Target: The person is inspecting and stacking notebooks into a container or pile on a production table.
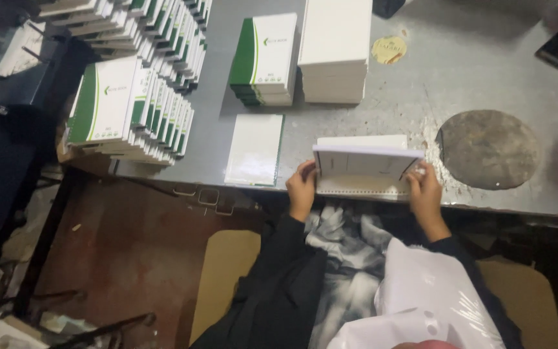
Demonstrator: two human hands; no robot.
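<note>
Notebook block (364, 169), white pages with a punched edge, gripped at both short ends at the near edge of the grey table (485, 77). Left hand (301, 190) closed on the left end, fingers curled over the corner; right hand (424, 190) closed on the right end, thumb on top, fingertips under the sheets. Top portion lifted and bent slightly between the two hands, lower portion lying flat just below. Probably light, flexible across the middle, loose sheets liable to fan or slide apart unless pinched firmly; perforated strip along the near side likely to tear if pulled. Best held at the two ends near the corners, squeezing the whole thickness together.

Just left of the left hand, touching the table edge: flat white cover sheet (255, 148) with a green margin. Farther beyond the left hand: stack of green-and-white covers (265, 59), and beside it, straight beyond both hands, tall stack of plain white pages (334, 52). Far left of the left hand: long fanned rows of finished notebooks (140, 84). Right of the right hand, near but apart: round dark worn patch (489, 148) on the table top. Beyond the right hand: small yellow round sticker (389, 50). Nothing lying between the hands and the stacks; only the cover sheet close enough to be brushed by the left elbow.
</note>
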